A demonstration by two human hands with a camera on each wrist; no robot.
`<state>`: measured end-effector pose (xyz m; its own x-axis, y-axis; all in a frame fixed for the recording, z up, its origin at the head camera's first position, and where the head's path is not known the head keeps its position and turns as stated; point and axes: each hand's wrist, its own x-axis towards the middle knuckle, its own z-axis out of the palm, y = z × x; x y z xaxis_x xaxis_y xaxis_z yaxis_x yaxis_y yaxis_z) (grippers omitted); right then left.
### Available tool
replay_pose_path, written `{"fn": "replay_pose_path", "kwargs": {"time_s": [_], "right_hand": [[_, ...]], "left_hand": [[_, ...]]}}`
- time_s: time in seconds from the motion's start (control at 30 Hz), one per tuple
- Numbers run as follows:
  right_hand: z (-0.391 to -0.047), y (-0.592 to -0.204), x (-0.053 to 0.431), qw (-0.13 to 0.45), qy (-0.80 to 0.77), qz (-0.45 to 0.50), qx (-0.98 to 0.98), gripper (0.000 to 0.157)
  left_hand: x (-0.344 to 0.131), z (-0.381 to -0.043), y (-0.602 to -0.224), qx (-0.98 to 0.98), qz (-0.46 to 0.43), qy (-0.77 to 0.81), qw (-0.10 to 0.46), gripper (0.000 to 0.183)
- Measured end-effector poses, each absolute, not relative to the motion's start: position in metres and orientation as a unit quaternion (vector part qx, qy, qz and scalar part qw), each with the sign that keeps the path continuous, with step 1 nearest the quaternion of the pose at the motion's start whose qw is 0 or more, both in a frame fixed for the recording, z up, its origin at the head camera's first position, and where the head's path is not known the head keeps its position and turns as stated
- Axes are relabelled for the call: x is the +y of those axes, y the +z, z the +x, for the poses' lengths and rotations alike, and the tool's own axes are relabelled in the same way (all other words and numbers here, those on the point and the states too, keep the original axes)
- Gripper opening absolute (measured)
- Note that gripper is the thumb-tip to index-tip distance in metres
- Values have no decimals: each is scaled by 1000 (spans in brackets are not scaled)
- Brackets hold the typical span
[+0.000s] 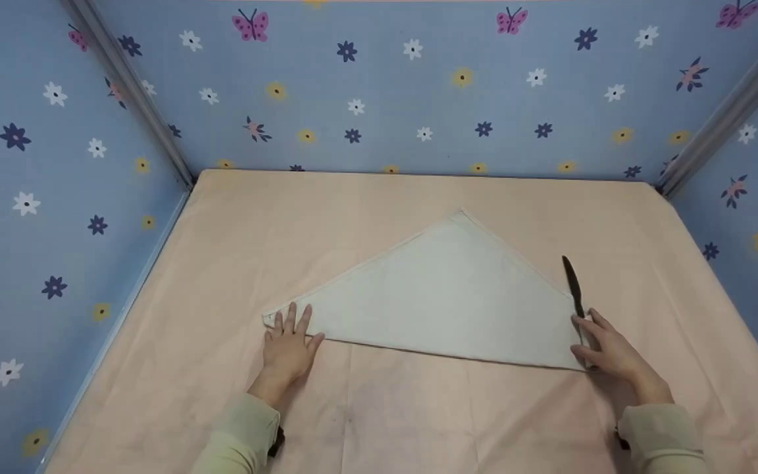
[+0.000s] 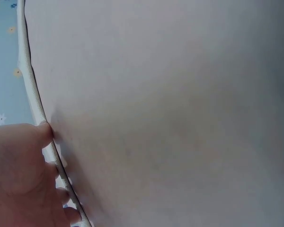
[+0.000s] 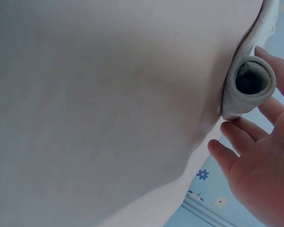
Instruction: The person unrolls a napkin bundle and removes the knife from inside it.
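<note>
A pale cloth napkin, folded into a triangle, lies with its peak away from me and its long edge nearest. On its left corner my left hand rests with fingers spread. The right corner is rolled into a hollow tube, its round open end facing the right wrist camera. My right hand holds this roll, thumb on the left side and fingers on the right. A dark table knife points away from me at the roll, its blade standing out past the napkin's edge. Its handle end is hidden by the roll and hand.
A peach cloth covers the table, with creases near the front. Blue flowered walls enclose it at the back and both sides, with grey posts at the corners.
</note>
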<state>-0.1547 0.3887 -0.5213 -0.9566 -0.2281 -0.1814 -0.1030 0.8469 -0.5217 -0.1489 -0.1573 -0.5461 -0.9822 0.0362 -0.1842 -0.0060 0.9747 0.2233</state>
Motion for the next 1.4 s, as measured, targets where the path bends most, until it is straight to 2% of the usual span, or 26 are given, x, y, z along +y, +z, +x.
{"fn": "replay_pose_path", "kwargs": {"time_s": [1.03,1.4], "right_hand": [[-152,-515,397,104,-246,-87,960,55],[-149,-514,406,107,-267,-60,956,57]], "left_hand": [[-158,-149,-548,989,13,111,93,62],[-157,-149,-546,989,4,108,102,63]]}}
